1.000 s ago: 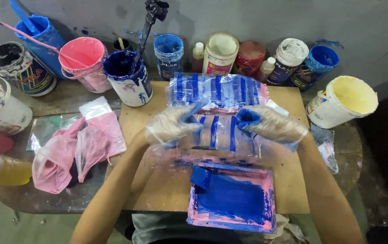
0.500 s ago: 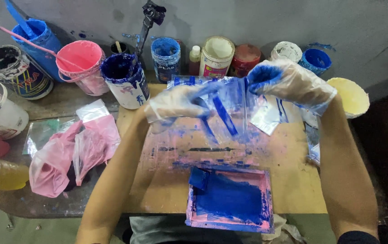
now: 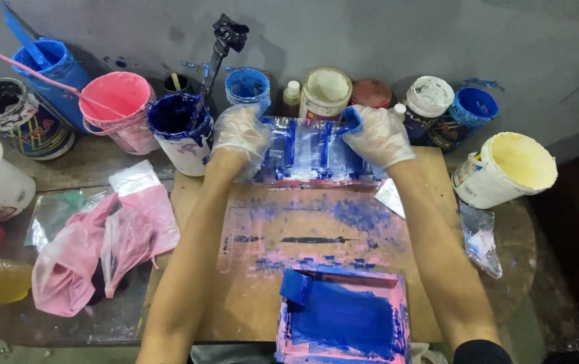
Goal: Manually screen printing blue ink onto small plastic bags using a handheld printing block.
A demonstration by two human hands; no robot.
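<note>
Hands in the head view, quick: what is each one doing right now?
Left hand: gloved, fingers closed on the left edge of the blue-smeared plastic sheet.
Right hand: gloved, fingers closed on the sheet's right edge.

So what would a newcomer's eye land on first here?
Probably the two gloved hands, left hand and right hand, gripping a blue-smeared clear plastic sheet at the far edge of the wooden board. Next, the vivid blue paint slab at the near edge, and the pink bucket far left.

A single head-worn camera looks steeply down from close above the paint-smeared wooden desk point(image 3: 249, 296); it faces forward toward the grey wall point(image 3: 370, 34). No second view shares the scene.
</note>
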